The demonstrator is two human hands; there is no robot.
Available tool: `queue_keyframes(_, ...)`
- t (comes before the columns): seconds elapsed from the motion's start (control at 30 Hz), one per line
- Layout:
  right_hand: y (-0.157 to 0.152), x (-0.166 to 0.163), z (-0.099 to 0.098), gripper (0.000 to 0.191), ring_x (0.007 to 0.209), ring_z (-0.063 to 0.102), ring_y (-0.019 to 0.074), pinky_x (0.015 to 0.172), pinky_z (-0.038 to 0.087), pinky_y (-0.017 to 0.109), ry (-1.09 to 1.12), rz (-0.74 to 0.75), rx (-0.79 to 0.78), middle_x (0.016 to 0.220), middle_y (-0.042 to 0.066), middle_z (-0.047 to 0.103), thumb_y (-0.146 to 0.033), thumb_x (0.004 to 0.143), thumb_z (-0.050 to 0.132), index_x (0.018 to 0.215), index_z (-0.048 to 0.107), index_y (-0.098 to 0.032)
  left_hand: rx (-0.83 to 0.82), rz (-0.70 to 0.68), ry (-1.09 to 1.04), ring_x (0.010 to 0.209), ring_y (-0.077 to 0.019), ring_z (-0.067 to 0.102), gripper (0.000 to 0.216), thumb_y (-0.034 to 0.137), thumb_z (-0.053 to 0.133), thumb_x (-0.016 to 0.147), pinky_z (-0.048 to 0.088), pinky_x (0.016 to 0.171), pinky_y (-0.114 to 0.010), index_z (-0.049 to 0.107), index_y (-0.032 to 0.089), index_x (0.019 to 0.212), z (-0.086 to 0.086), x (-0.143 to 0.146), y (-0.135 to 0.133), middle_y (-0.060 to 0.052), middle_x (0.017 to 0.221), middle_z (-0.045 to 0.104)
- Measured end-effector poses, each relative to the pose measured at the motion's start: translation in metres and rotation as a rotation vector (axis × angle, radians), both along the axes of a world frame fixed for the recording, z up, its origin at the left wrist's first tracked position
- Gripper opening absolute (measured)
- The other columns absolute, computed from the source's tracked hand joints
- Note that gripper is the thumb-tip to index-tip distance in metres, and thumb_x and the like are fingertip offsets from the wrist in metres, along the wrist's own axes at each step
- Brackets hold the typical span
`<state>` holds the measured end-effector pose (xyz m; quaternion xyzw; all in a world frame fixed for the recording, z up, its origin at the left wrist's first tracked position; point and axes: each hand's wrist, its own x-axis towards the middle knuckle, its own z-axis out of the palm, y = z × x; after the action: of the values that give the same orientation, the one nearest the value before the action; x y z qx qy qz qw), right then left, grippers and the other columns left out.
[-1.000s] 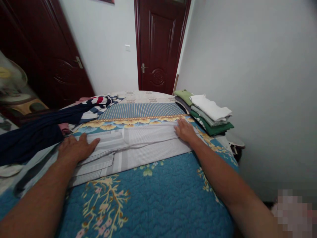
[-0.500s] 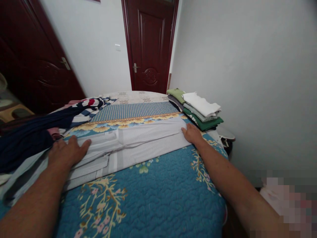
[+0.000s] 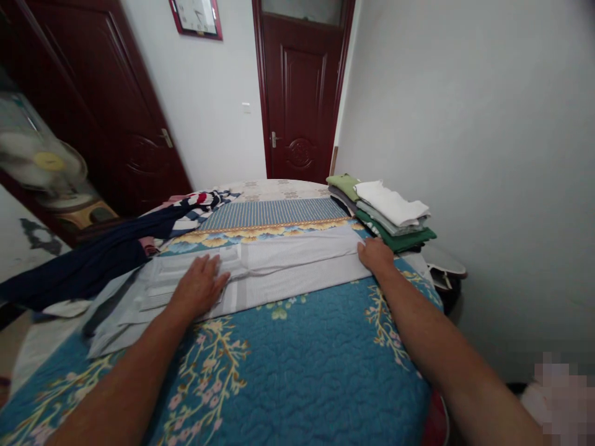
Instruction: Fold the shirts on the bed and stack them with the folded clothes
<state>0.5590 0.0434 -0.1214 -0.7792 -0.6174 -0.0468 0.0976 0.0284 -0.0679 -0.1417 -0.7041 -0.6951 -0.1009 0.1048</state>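
A light grey shirt [image 3: 297,269] with fine stripes and darker grey bands lies folded into a long strip across the bed. My left hand [image 3: 199,288] rests flat on its left part, fingers stretched and slightly spread. At the strip's right end, my right hand [image 3: 375,255] has its fingers closed on the fabric edge; the fingertips are partly hidden. Looser grey cloth spreads out to the left of my left hand.
Folded clothes [image 3: 390,204] in white, green and grey are stacked at the bed's far right. A heap of dark blue clothes [image 3: 111,254] lies on the left. Under everything is a blue quilted bedspread [image 3: 297,365]. Beyond stand a fan [image 3: 41,161] and a dark red door [image 3: 302,93].
My left hand has slid right along the shirt, toward its middle. My right hand keeps its hold on the right end. The view has shifted left and up, bringing in the fan and wall clock.
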Motion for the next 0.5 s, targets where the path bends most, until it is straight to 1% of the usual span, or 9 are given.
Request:
queue_keyframes(0.1, 0.002, 0.001, 0.003, 0.052, 0.124, 0.072, 0.0336, 0.105, 0.053, 0.042, 0.025, -0.034, -0.040, 0.131, 0.026, 0.073, -0.044, 0.110, 0.044, 0.136, 0.072, -0.008, -0.122, 0.086, 0.042, 0.160, -0.0441, 0.038, 0.073, 0.056, 0.032, 0.109, 0.033, 0.126, -0.064, 0.047, 0.014, 0.166, -0.008, 0.017, -0.004, -0.023, 0.171, 0.045)
queue_keyframes(0.17, 0.003, 0.001, 0.005, 0.053, 0.124, 0.073, 0.0331, 0.106, 0.053, 0.042, 0.041, -0.051, -0.068, 0.129, 0.026, 0.075, -0.045, 0.110, 0.043, 0.136, 0.072, -0.009, -0.151, 0.117, 0.056, 0.161, -0.0440, 0.037, 0.075, 0.058, 0.030, 0.109, 0.032, 0.127, -0.063, 0.045, 0.016, 0.169, -0.007, 0.020, -0.005, -0.023, 0.173, 0.042)
queue_keyframes(0.3, 0.001, -0.002, 0.009, 0.053, 0.126, 0.072, 0.0333, 0.106, 0.053, 0.040, 0.057, -0.074, -0.073, 0.131, 0.028, 0.074, -0.043, 0.108, 0.045, 0.136, 0.072, -0.007, -0.154, 0.123, 0.056, 0.161, -0.0424, 0.038, 0.076, 0.061, 0.029, 0.109, 0.031, 0.127, -0.061, 0.044, 0.018, 0.170, -0.004, 0.017, -0.004, -0.023, 0.174, 0.042)
queue_keyframes(0.4, 0.000, -0.005, 0.011, 0.053, 0.126, 0.072, 0.0338, 0.105, 0.054, 0.040, 0.067, -0.079, -0.071, 0.132, 0.029, 0.074, -0.042, 0.107, 0.048, 0.137, 0.072, -0.006, -0.136, 0.110, 0.053, 0.160, -0.0414, 0.040, 0.075, 0.061, 0.030, 0.109, 0.033, 0.126, -0.061, 0.046, 0.020, 0.169, -0.004, 0.014, -0.003, -0.022, 0.172, 0.044)
queue_keyframes(0.5, 0.000, -0.004, 0.012, 0.051, 0.127, 0.072, 0.0334, 0.106, 0.053, 0.039, 0.079, -0.059, -0.094, 0.132, 0.029, 0.074, -0.039, 0.105, 0.049, 0.134, 0.074, -0.006, -0.116, 0.077, 0.037, 0.157, -0.0423, 0.043, 0.071, 0.059, 0.033, 0.109, 0.036, 0.124, -0.064, 0.047, 0.023, 0.169, -0.004, 0.013, -0.004, -0.023, 0.170, 0.048)
